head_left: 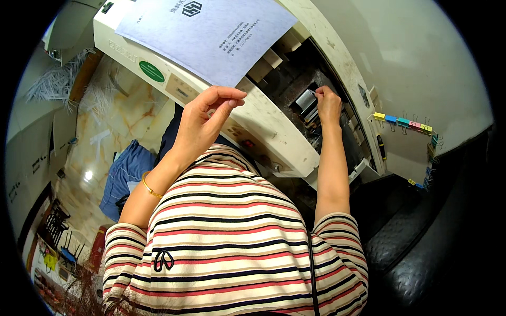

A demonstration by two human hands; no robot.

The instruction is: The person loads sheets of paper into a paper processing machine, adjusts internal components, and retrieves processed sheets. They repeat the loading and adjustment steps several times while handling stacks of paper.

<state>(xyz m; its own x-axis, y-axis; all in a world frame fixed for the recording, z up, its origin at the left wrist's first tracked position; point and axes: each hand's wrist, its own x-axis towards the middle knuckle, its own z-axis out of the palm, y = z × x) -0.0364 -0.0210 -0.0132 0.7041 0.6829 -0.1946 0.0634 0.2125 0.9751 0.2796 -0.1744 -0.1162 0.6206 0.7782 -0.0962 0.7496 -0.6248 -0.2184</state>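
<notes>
My right hand (329,107) reaches into the open dark slot of a cream-coloured machine (287,138). Its fingers are closed at the end of a silvery metal part (305,100) inside the slot; the exact grip is partly hidden. My left hand (206,111) hovers over the machine's near edge, beside the lower corner of a pale blue printed sheet (211,45). Thumb and index finger are drawn together there, and nothing shows between them. The sheet lies on the machine's top, left of the slot.
Coloured binder clips (403,122) line the edge of a pale surface at right, near a black-and-yellow pen (381,147). Shredded paper strips (55,79) lie at far left. Blue cloth (124,176) rests near my left arm, over a marbled floor (95,124).
</notes>
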